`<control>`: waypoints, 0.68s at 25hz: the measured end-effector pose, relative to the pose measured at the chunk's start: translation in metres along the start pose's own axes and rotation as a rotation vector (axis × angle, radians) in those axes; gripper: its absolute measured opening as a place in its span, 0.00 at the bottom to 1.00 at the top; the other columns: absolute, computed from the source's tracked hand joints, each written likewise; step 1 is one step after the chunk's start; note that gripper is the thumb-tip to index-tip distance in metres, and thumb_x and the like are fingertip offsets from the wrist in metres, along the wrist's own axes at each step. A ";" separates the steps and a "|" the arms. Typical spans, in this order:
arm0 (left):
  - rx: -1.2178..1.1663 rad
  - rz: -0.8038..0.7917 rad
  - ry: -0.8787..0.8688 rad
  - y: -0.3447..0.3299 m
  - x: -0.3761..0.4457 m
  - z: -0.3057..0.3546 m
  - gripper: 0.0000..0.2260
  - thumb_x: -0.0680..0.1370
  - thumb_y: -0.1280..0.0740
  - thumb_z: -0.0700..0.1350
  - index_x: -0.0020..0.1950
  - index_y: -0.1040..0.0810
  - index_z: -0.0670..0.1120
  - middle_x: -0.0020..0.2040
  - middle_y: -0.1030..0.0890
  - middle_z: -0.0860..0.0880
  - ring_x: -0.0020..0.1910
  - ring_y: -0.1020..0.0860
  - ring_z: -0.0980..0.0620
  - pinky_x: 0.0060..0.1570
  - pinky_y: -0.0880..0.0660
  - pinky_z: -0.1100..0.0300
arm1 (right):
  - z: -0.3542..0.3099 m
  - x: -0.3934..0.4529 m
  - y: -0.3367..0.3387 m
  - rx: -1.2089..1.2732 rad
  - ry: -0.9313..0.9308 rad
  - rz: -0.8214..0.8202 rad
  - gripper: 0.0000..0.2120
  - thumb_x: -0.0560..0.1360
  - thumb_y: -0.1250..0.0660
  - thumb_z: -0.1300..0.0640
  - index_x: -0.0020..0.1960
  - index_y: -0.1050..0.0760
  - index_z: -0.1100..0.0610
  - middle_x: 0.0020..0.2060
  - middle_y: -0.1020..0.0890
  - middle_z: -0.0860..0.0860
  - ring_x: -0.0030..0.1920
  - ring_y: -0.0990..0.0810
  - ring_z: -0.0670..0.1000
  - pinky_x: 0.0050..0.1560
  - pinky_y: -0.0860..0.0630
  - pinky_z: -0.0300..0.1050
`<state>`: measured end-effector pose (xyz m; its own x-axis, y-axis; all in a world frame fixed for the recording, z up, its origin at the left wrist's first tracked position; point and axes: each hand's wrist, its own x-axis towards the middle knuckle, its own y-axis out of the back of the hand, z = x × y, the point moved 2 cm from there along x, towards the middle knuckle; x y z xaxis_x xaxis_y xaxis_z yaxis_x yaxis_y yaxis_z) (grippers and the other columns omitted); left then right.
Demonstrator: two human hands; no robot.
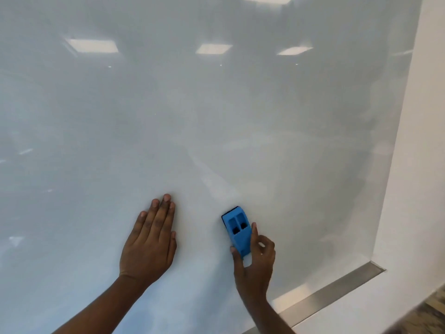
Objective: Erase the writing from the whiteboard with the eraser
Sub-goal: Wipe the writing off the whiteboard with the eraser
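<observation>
Glossy white whiteboard (216, 116), upright, filling nearly the whole view, its right edge and a metal strip along the bottom edge in sight. Faint grey smears across it, no legible writing. Blue plastic eraser (237, 231) pressed flat against the board toward the lower right corner, two rectangular recesses in its back, long axis roughly vertical.

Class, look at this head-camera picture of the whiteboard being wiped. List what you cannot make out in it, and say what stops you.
- Wiping face of the blue eraser: head view, turned to the whiteboard, hidden by its own body.
- Left hand palm: head view, pressed flat to the board, only the back shows.
- Right hand curled fingers: partly hidden behind the eraser and knuckles.
- Any writing left: glare and ceiling-light reflections blur the surface; board edges cut off left and top.
</observation>
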<state>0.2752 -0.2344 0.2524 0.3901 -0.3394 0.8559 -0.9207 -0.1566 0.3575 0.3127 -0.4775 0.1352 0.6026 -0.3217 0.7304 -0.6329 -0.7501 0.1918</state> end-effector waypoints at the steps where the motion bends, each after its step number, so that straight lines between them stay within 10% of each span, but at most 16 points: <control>1: 0.010 -0.002 -0.004 0.001 0.002 0.000 0.29 0.85 0.45 0.46 0.84 0.42 0.38 0.87 0.45 0.42 0.87 0.47 0.44 0.86 0.51 0.49 | -0.014 -0.020 -0.014 -0.008 0.069 -0.007 0.37 0.77 0.30 0.45 0.83 0.39 0.44 0.60 0.29 0.48 0.57 0.29 0.49 0.57 0.25 0.41; 5: -0.038 -0.036 -0.064 0.012 0.000 -0.004 0.30 0.84 0.43 0.46 0.85 0.43 0.39 0.87 0.45 0.43 0.87 0.48 0.46 0.86 0.52 0.50 | -0.014 -0.053 -0.019 -0.229 0.559 -0.201 0.44 0.71 0.25 0.48 0.83 0.40 0.39 0.59 0.25 0.49 0.51 0.28 0.52 0.46 0.19 0.50; 10: -0.037 -0.072 -0.034 0.041 0.012 -0.050 0.33 0.83 0.43 0.53 0.86 0.47 0.44 0.87 0.46 0.46 0.87 0.50 0.49 0.86 0.55 0.52 | -0.050 0.058 0.015 -0.011 0.067 0.078 0.38 0.77 0.31 0.40 0.83 0.38 0.51 0.58 0.26 0.53 0.56 0.26 0.53 0.53 0.24 0.44; 17: 0.068 0.049 0.197 0.101 0.079 -0.178 0.35 0.84 0.46 0.58 0.86 0.50 0.41 0.88 0.49 0.45 0.87 0.51 0.46 0.86 0.56 0.51 | -0.189 0.169 0.003 0.103 -0.059 0.340 0.39 0.79 0.31 0.43 0.83 0.40 0.58 0.58 0.24 0.57 0.54 0.26 0.59 0.55 0.23 0.55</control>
<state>0.2112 -0.1124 0.4228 0.3287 -0.1617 0.9305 -0.9329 -0.2092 0.2932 0.3205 -0.4252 0.3827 0.3955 -0.5933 0.7011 -0.7515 -0.6479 -0.1245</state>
